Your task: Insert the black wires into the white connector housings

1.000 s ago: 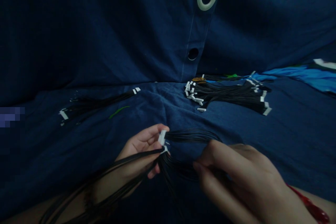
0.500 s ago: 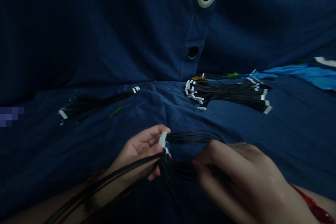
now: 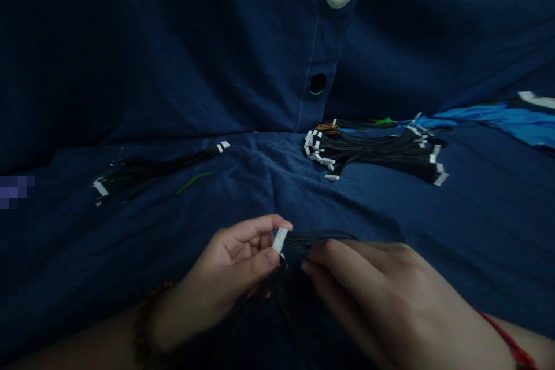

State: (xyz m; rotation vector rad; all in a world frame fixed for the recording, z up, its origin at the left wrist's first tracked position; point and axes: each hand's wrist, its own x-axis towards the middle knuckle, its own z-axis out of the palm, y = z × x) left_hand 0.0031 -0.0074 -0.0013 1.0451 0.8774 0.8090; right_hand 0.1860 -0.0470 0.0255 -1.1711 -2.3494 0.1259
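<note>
our left hand [image 3: 221,280] grips a white connector [image 3: 280,240], and our right hand [image 3: 373,295] pinches its black wires [image 3: 318,238]. wire harnesses [image 3: 373,156] lie beyond the connector.

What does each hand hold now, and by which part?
The left hand pinches a wire bundle's white connector; the right hand holds its black wires.

wire bundle [image 3: 318,237] partly hidden, L-edge patch [image 3: 13,189] blurred

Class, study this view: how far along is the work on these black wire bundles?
Laid aside: a smaller wire bundle at left, a larger one ahead. In hand: the left hand pinches a white connector; the right hand grips its black wires. Left: cannot tell which bundle is finished.
</note>
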